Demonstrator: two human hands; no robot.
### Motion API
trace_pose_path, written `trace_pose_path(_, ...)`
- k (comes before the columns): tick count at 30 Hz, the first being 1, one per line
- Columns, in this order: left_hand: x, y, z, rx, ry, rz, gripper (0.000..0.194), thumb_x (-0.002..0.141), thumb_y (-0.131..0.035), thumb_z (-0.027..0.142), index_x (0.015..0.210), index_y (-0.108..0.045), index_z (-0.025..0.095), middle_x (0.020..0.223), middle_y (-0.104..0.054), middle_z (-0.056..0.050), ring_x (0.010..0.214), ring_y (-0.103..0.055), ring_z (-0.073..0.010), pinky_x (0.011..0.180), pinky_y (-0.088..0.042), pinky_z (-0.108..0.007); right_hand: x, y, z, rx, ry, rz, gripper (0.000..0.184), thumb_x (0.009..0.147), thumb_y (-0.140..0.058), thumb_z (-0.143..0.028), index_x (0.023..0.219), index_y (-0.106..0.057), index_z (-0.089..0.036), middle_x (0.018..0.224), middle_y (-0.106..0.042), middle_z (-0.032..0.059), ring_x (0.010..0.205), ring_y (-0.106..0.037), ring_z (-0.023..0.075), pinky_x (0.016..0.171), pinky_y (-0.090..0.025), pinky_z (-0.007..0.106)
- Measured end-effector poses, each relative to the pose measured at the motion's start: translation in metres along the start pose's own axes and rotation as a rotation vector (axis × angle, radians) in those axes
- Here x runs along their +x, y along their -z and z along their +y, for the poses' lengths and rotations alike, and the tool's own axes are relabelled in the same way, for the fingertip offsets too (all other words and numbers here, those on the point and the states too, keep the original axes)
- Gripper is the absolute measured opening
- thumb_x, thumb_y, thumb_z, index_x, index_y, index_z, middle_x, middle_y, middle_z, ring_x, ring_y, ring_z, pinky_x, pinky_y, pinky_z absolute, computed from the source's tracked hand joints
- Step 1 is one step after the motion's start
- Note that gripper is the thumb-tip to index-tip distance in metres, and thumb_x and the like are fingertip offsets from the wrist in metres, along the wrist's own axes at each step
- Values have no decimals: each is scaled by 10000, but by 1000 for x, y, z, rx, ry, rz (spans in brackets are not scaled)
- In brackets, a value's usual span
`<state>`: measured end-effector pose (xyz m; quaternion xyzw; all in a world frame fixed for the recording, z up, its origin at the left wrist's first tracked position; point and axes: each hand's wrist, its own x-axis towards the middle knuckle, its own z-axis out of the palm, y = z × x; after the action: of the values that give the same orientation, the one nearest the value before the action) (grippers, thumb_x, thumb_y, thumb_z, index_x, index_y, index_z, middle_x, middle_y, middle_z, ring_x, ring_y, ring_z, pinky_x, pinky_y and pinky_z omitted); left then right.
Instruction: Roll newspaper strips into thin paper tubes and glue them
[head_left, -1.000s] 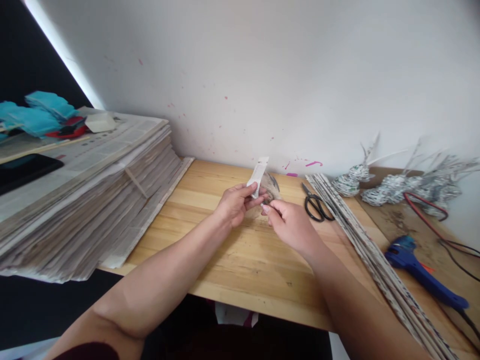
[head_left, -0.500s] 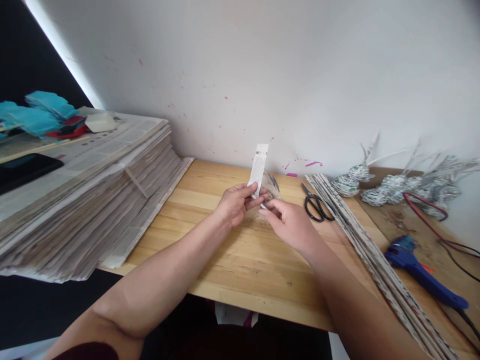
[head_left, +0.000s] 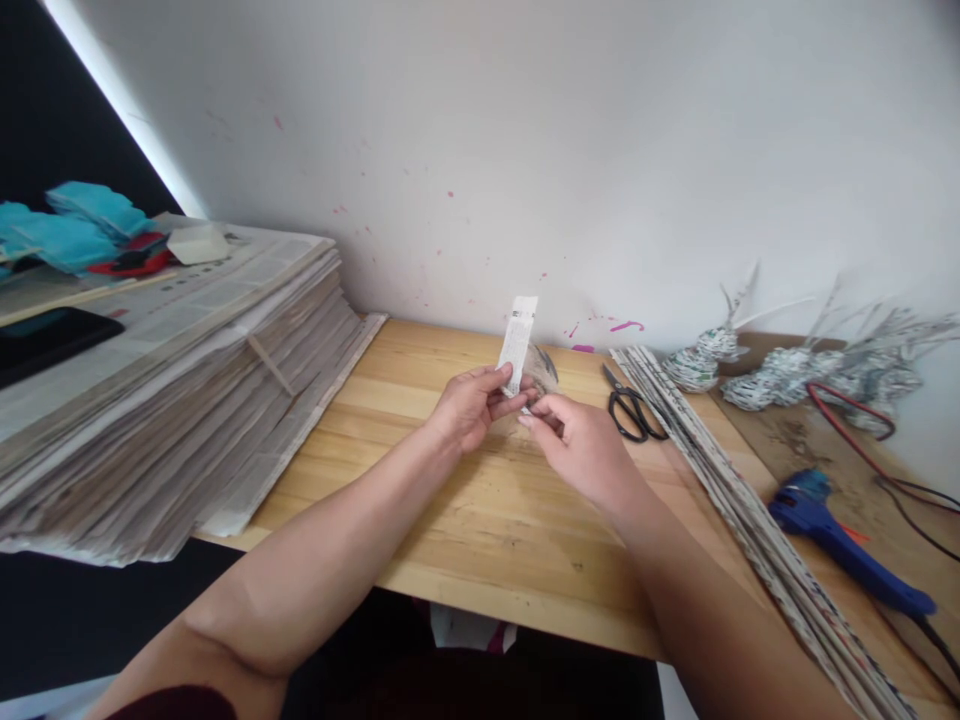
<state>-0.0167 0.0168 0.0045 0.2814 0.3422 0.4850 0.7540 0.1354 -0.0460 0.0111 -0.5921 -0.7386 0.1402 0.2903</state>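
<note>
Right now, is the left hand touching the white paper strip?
Touching. The head view shows it: the left hand holds the white paper strip near its lower visible end, with the thumb lying on it.

Dark maroon sleeve [head_left: 174,704], cut short; forearms [head_left: 330,535], fingers [head_left: 491,380] bare.

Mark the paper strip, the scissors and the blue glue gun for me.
Paper strip [head_left: 518,340]: head view, middle of its printed face.
Scissors [head_left: 622,390]: head view, where blades meet handles.
Blue glue gun [head_left: 849,556]: head view, on its handle.
</note>
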Motion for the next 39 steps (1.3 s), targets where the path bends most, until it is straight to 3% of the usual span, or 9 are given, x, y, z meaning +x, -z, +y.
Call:
trace_pose_path(4, 0, 0, 0, -3, 8, -24, 139, 890, -592, 144, 817, -657, 46, 812, -720, -142, 749, -731, -197, 735, -614, -257, 1, 2, 1, 65, -53, -56, 328, 965, -422, -367, 774, -633, -204, 625, -628, 9, 554, -546, 143, 559, -339, 271)
trace_pose_path(9, 0, 0, 0, -8, 13, -24, 144, 888, -591, 140, 817, -665, 38, 803, -718, -136, 734, -731, -191, 698, -610, -230, 0, 1, 2, 29, -26, -44, 198, 884, -578, -396, 809, -604, -215, 578, -581, -28, 512, -492, 129, 536, -306, 261)
trace_pose_path(12, 0, 1, 0, -6, 18, -57, 112, 870, -614, 127, 838, -676, 39, 817, -721, -135, 748, -733, -193, 716, -613, -236, 0, -1, 1, -61, 28, -30, 226, 920, -519, -344, 753, -586, -208, 593, -586, -12, 514, -481, 129, 538, -288, 271)
trace_pose_path(19, -1, 1, 1, 41, 23, -53, 90, 859, -627, 108, 840, -691, 47, 832, -725, -139, 765, -732, -188, 716, -610, -228, 0, 4, -2, 10, -4, -145, 367, 982, -394, -344, 786, -668, -198, 637, -638, 26, 560, -567, 153, 587, -365, 285)
trace_pose_path(26, 0, -1, 2, 32, 21, -33, 80, 857, -624, 89, 833, -690, 49, 827, -726, -129, 719, -726, -169, 723, -609, -235, 0, 4, -2, -82, 26, -10, 211, 938, -491, -345, 872, -640, -212, 715, -672, 21, 583, -559, 154, 578, -337, 273)
trace_pose_path(33, -2, 0, 3, 26, 39, -92, 113, 870, -620, 117, 872, -706, 44, 863, -734, -151, 771, -735, -187, 742, -607, -233, 1, 5, 1, -80, 3, -27, 251, 955, -432, -308, 826, -621, -205, 720, -666, 30, 614, -570, 162, 590, -331, 273)
trace_pose_path(39, -1, 1, 6, 67, 52, -132, 143, 817, -616, -1, 907, -710, 58, 879, -740, -136, 790, -734, -183, 762, -601, -245, 1, 7, -1, -52, 1, -17, 220, 931, -482, -328, 811, -626, -214, 672, -642, 8, 570, -528, 145, 568, -320, 272)
